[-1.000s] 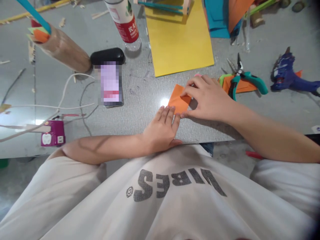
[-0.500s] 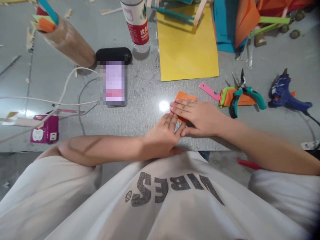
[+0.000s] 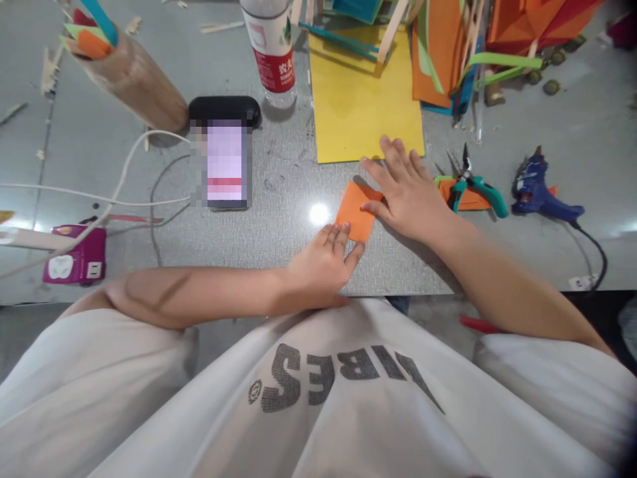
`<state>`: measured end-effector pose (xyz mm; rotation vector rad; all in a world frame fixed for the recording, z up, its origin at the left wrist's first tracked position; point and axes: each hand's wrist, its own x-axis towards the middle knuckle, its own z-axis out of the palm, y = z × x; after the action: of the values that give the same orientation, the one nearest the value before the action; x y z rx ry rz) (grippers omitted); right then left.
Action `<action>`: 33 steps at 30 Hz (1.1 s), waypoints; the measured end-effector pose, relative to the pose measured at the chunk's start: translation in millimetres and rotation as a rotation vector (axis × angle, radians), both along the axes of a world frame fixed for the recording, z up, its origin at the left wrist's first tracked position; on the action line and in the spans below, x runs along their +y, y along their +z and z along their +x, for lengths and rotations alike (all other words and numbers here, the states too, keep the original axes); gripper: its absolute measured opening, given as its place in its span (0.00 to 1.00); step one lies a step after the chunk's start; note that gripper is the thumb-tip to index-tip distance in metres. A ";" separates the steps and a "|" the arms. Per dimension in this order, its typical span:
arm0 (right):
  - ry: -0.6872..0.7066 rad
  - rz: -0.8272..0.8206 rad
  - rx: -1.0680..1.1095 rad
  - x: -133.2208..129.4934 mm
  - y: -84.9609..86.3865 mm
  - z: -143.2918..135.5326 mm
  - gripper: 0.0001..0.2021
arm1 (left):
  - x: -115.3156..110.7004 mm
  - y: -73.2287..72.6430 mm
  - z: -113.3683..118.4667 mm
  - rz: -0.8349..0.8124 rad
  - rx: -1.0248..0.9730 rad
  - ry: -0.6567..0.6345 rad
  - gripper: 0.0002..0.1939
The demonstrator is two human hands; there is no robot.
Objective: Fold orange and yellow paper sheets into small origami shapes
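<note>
Left hand (image 3: 323,265): grip apart, thumb off nearside, fingertips flat on orange paper (image 3: 351,199), which lies close to the worktop's (image 3: 279,232) near edge. Right hand (image 3: 413,196): grip spread wide, thumb on the paper's right side, fingertips over the near edge of a yellow sheet (image 3: 368,106). Around, left to right: purple adapter (image 3: 77,255) by the near edge; phone (image 3: 226,159) against black case (image 3: 223,109); bottle (image 3: 276,66); pliers (image 3: 464,174) on coloured paper pile (image 3: 470,199), partly hidden by right hand; blue glue gun (image 3: 537,189).
</note>
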<state>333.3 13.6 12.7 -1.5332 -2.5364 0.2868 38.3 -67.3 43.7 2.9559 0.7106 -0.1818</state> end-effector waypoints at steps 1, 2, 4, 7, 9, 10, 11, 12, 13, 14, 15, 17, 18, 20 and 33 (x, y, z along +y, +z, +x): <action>-0.038 0.026 -0.011 2.2 0.4 1.2 0.46 | 0.0 0.6 -0.1 -0.009 0.001 0.000 0.68; -0.067 0.053 -0.021 3.6 1.2 1.2 0.45 | -0.2 0.9 -0.4 -0.011 0.002 0.000 0.68; -0.099 0.115 -0.033 3.5 3.3 -2.2 0.40 | -1.3 0.3 -1.5 0.001 -0.001 -0.002 0.68; -0.140 0.243 -0.041 -0.6 6.7 -10.3 0.35 | -1.0 -2.7 -2.5 0.054 -0.055 -0.005 0.66; -0.173 0.311 -0.025 -3.1 8.0 -13.1 0.34 | 4.0 -3.7 -1.5 0.078 -0.116 0.015 0.55; -0.182 0.325 -0.006 -4.1 8.0 -13.2 0.32 | 8.4 -3.5 -0.4 0.079 -0.139 0.041 0.49; -0.182 0.322 0.018 -4.9 7.5 -12.6 0.29 | 14.1 -2.9 0.9 0.076 -0.151 0.080 0.43; -0.173 0.306 0.044 -5.7 6.7 -11.7 0.27 | 20.6 -2.0 2.4 0.072 -0.155 0.126 0.39; -0.158 0.284 0.072 -6.6 5.6 -10.6 0.25 | 27.4 -1.0 3.8 0.078 -0.150 0.182 0.36; -0.143 0.264 0.101 -7.4 4.5 -9.5 0.24 | 34.1 -0.2 4.9 0.099 -0.149 0.228 0.33; -0.131 0.250 0.131 -8.2 3.5 -8.8 0.23 | 40.3 0.1 5.7 0.117 -0.149 0.255 0.29; -0.131 0.243 0.184 -9.3 2.6 -8.0 0.21 | 49.6 -1.0 5.7 0.138 -0.164 0.287 0.23; -0.143 0.247 0.204 -9.6 3.0 -8.0 0.20 | 52.5 -2.4 5.0 0.139 -0.180 0.295 0.22; -0.165 0.268 0.241 -10.1 5.5 -8.0 0.18 | 55.6 -6.1 2.8 0.138 -0.226 0.301 0.21; -0.017 0.218 0.261 -10.0 15.4 -4.0 0.20 | 62.4 -12.2 -7.2 0.199 -0.287 0.009 0.15</action>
<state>329.3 3.6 28.1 -1.3404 -2.2684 0.1865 31.1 -4.9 31.5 3.0675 0.7385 0.3271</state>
